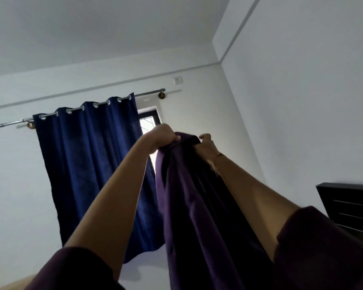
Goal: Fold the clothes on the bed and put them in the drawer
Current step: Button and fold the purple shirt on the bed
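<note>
Both my arms are raised and extended up toward the ceiling. My left hand (162,136) is fisted around the top edge of the purple garment (197,195); my right hand (205,146) pinches the same edge just beside it. The garment hangs straight down between my forearms, in front of the blue curtain (86,164).

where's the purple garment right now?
In the head view the purple garment hangs centre frame, held up at its top edge by the left hand and right hand, in front of the blue curtain.
</note>
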